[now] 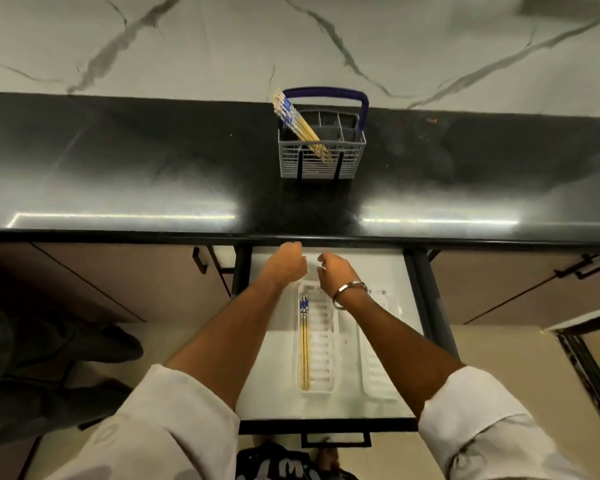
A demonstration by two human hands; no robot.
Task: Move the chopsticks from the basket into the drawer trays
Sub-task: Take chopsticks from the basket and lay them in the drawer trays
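Observation:
A grey wire basket (321, 157) with a blue handle stands on the black counter, and several blue-and-yellow chopsticks (297, 123) lean in its left compartment. Below it the drawer (326, 407) is pulled out and holds two white trays. A pair of chopsticks (304, 344) lies along the left edge of the left tray (321, 341). The right tray (378, 368) shows no chopsticks. My left hand (288, 263) hovers over the drawer's far end, fingers curled under, holding nothing. My right hand (336, 273) hangs beside it with loosely curled fingers, also holding nothing.
The black counter (153, 174) runs the full width, with a marble wall behind it. Closed cabinet doors with black handles (584, 266) flank the drawer. Another person's dark legs and shoes (66, 351) are at the left on the floor.

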